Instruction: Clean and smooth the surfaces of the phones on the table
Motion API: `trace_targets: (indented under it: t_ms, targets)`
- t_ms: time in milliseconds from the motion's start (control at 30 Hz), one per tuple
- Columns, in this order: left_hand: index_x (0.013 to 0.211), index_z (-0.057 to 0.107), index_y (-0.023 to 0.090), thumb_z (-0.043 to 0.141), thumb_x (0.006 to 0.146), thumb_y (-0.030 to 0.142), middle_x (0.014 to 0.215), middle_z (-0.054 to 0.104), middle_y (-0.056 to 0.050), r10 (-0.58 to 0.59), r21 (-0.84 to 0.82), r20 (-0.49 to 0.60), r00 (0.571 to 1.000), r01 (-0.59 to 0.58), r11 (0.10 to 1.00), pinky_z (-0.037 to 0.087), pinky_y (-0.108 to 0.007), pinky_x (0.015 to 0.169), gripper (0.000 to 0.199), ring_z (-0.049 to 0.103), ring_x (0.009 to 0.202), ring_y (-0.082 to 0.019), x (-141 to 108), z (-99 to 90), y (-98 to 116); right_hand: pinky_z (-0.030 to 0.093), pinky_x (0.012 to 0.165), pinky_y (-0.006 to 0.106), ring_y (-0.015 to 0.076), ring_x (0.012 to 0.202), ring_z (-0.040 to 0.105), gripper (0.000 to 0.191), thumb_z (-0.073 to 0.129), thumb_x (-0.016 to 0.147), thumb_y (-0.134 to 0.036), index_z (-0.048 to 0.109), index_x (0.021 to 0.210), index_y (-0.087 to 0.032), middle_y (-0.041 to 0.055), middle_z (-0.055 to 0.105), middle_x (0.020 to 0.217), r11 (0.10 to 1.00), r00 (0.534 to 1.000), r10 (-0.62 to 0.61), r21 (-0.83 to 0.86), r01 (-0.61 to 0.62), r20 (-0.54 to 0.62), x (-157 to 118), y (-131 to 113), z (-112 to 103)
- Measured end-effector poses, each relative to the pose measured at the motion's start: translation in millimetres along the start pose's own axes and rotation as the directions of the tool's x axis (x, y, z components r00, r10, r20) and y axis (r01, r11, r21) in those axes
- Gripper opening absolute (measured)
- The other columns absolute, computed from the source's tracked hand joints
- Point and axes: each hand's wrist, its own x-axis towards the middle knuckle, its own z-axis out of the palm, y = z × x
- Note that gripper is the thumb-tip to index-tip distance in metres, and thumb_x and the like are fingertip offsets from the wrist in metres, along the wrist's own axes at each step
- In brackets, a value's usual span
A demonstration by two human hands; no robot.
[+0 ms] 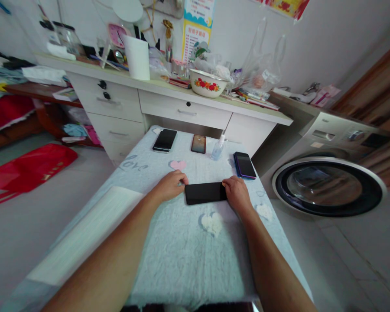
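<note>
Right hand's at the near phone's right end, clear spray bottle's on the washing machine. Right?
One error: the head view shows the clear spray bottle on the cloth-covered table, beyond the near phone, not on the washing machine. The right hand is at that phone's right end, as you say.

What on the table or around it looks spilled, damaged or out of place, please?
On the table, nothing looks spilled or damaged; the black phone shows no visible crack. The red bag seems a little odd: it lies on the floor at left, as if dropped.
</note>
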Motion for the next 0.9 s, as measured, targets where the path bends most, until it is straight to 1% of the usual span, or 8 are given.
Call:
trace_targets:
  t_ms: [100,233,367,467,600,700,900]
  targets:
    - [0.076,0.065,0.016,0.053,0.068,0.007,0.083,0.059,-0.003,0.004,-0.002,-0.004,1.000,-0.004,1.000,0.046,-0.027,0.076,0.017,0.057,0.080,-0.016,0.5,0.9,-1.1,0.036,0.084,0.024,0.0172,0.091,0.057,0.025,0.049,0.092,-0.017,0.074,0.092,-0.018,0.0067,0.067,0.090,1.000,1.000,-0.011,-0.024,0.011,0.028,0.6,0.9,-1.9]
    - [0.076,0.065,0.016,0.053,0.068,0.007,0.083,0.060,-0.003,-0.002,0.009,-0.005,1.000,0.002,1.000,0.045,-0.028,0.076,0.017,0.057,0.080,-0.016,1.2,1.7,-1.8,0.035,0.084,0.025,0.0176,0.090,0.057,0.027,0.047,0.093,-0.019,0.074,0.094,-0.019,0.0076,0.067,0.090,0.996,0.994,-0.040,-0.077,0.048,0.100,2.1,3.3,-5.8]
    - [0.076,0.065,0.016,0.053,0.068,0.008,0.083,0.060,-0.004,-0.002,0.016,-0.004,1.000,0.002,1.000,0.045,-0.028,0.077,0.016,0.057,0.081,-0.017,1.4,1.6,-1.6,0.035,0.083,0.026,0.0177,0.088,0.057,0.028,0.046,0.094,-0.020,0.074,0.091,-0.019,0.0082,0.067,0.091,0.990,0.988,-0.065,-0.112,0.082,0.141,2.2,4.4,-9.3]
    - [0.076,0.065,0.016,0.053,0.068,0.008,0.084,0.060,-0.004,-0.003,0.012,-0.003,1.000,0.003,1.000,0.045,-0.028,0.078,0.016,0.057,0.082,-0.017,1.1,1.6,-1.6,0.035,0.083,0.026,0.0180,0.088,0.057,0.027,0.047,0.094,-0.020,0.074,0.091,-0.019,0.0077,0.067,0.090,0.995,0.989,-0.058,-0.076,0.069,0.133,0.6,5.0,-8.1]
    - [0.076,0.065,0.016,0.052,0.067,0.007,0.084,0.060,-0.004,-0.016,0.010,-0.004,1.000,0.016,1.000,0.045,-0.028,0.077,0.017,0.057,0.081,-0.017,0.5,1.3,-0.7,0.036,0.084,0.026,0.0188,0.090,0.057,0.026,0.048,0.093,-0.019,0.074,0.094,-0.019,0.0073,0.068,0.090,1.000,0.998,-0.016,0.009,0.015,0.062,-2.9,6.0,-2.5]
    - [0.075,0.065,0.016,0.052,0.067,0.007,0.083,0.060,-0.003,-0.022,0.004,-0.002,1.000,0.022,1.000,0.045,-0.027,0.075,0.017,0.057,0.079,-0.016,0.1,0.4,0.7,0.037,0.084,0.026,0.0190,0.090,0.058,0.025,0.049,0.092,-0.019,0.074,0.093,-0.018,0.0075,0.068,0.091,0.998,1.000,-0.013,0.060,0.012,0.028,-5.7,7.0,0.0]
    - [0.077,0.065,0.015,0.052,0.069,0.008,0.084,0.059,-0.004,-0.009,0.006,0.004,1.000,0.009,1.000,0.045,-0.027,0.075,0.017,0.057,0.080,-0.016,-0.1,-0.2,0.9,0.038,0.084,0.027,0.0191,0.089,0.057,0.025,0.049,0.091,-0.017,0.074,0.097,-0.018,0.0074,0.068,0.093,0.991,0.998,-0.036,0.127,0.030,0.045,-11.9,11.8,-4.7]
